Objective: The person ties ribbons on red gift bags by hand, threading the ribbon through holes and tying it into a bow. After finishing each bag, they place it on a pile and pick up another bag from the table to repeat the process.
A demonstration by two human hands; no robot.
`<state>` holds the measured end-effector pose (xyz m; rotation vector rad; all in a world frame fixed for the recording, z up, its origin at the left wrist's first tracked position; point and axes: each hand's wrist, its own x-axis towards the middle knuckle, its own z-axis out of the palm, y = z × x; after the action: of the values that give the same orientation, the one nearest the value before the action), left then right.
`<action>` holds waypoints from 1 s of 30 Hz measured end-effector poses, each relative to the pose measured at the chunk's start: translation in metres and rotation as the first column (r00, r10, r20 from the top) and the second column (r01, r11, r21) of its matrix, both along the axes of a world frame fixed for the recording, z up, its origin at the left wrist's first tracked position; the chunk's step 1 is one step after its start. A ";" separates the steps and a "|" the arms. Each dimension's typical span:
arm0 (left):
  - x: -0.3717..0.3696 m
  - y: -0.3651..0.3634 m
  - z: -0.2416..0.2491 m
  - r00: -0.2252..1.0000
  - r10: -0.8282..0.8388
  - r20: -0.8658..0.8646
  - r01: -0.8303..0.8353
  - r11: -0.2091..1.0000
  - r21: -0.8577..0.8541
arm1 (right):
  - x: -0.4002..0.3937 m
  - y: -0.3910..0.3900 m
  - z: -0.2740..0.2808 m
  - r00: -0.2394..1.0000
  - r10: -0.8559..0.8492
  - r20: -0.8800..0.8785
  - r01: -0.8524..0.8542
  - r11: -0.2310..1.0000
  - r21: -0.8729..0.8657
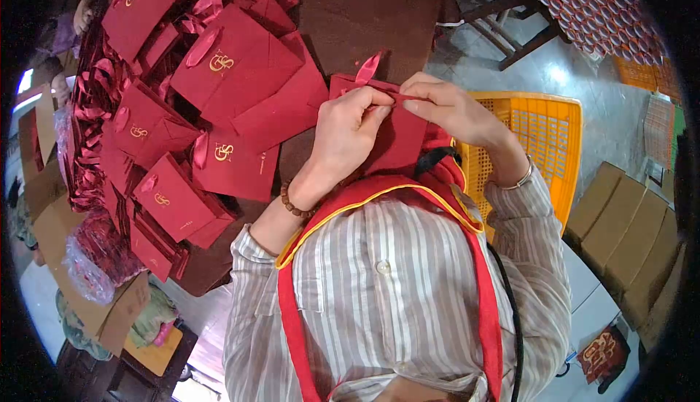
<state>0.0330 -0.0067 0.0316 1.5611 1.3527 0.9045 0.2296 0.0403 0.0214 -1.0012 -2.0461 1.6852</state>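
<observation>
Head view: red bags point(255, 74) bear gold lettering point(221, 62) (perhaps "SG").

The paper bags point(255, 59) lie on the worktop point(350, 15) from 9 to 11 o'clock, some of them overlapping the others. The basket point(514, 98) stands between 2 and 3 o'clock, the cartons point(612, 216) beyond it, at 3 o'clock. The wrapped bundle point(106, 249) is between 8 and 9 o'clock
</observation>
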 end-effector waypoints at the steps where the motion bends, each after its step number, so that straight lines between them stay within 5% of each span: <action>1: 0.001 0.000 0.000 1.000 -0.001 -0.001 0.001 1.000 0.001 | 0.000 -0.001 0.000 1.000 -0.002 -0.007 0.002 1.000 0.025; 11: 0.005 0.002 -0.002 0.984 -0.038 -0.174 0.057 0.993 0.106 | -0.010 -0.017 0.009 0.977 -0.183 0.112 0.164 0.974 0.158; 28: 0.026 -0.007 0.007 0.934 -0.008 -0.357 0.129 0.940 0.317 | -0.018 -0.024 0.028 0.928 -0.223 0.299 0.184 0.971 0.152; 30: 0.030 -0.009 0.001 0.897 0.018 -0.442 0.212 0.859 0.466 | -0.018 -0.026 0.028 0.918 -0.253 0.305 0.208 0.963 0.172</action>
<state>0.0628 -0.0153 0.0322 2.3319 1.3782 0.9273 0.2114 0.0142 0.0497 -1.4895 -2.1003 1.3104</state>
